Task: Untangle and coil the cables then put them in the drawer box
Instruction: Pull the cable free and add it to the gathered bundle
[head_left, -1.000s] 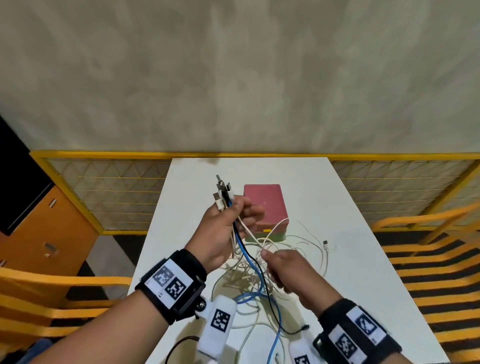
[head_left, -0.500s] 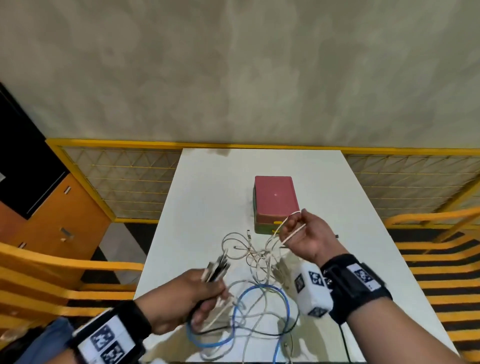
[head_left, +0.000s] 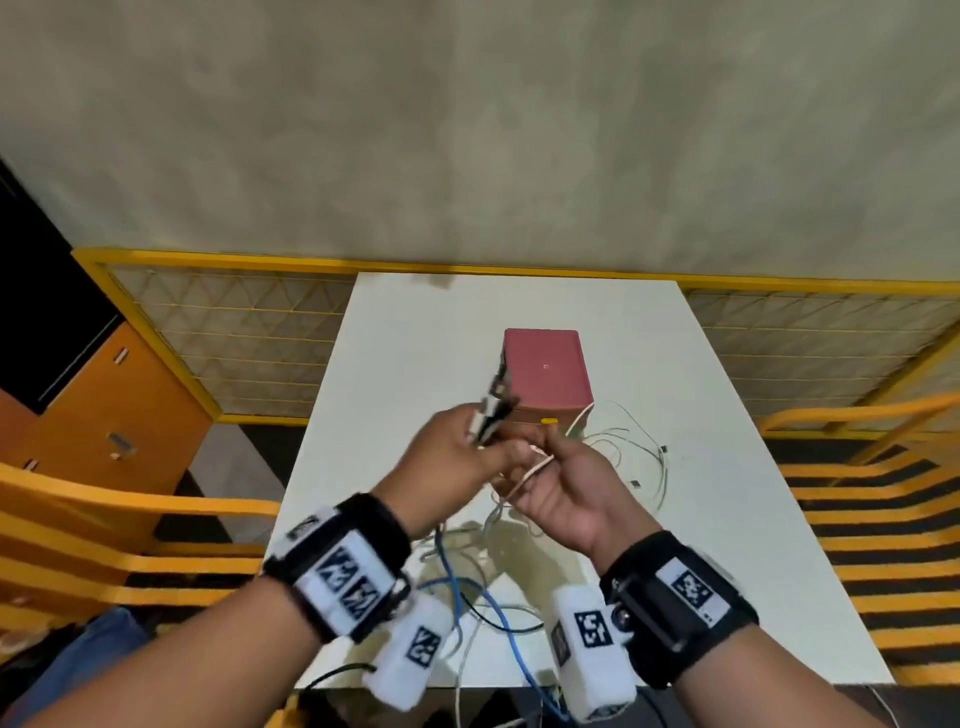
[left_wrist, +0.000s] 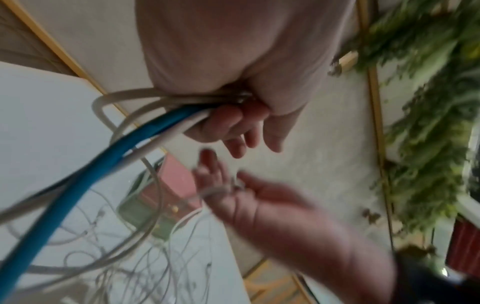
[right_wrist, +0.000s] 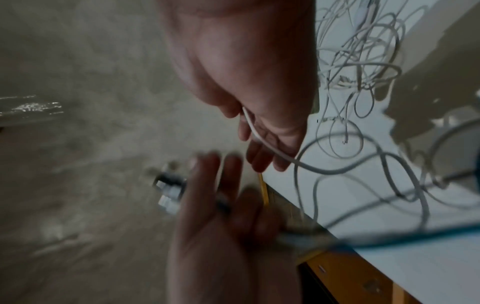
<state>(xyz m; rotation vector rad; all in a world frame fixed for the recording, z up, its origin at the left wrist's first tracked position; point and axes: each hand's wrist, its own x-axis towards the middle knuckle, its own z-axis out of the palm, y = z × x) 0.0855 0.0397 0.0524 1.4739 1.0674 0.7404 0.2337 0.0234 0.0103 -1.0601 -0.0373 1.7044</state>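
Cables (head_left: 498, 587) tangled; two hands (head_left: 457, 457) grip strands before one box (head_left: 545, 371).

Tangled cables (head_left: 613, 452) (white, blue) before closed drawer box (head_left: 545, 371).

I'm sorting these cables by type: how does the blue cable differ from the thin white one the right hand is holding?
The blue cable is clearly thicker than the thin white cable. The blue cable is gripped in a bundle with other cables by the left hand, while the thin white cable lies alone in the right hand. They also differ in colour, blue against white. Both trail down into the loose tangle on the white table.
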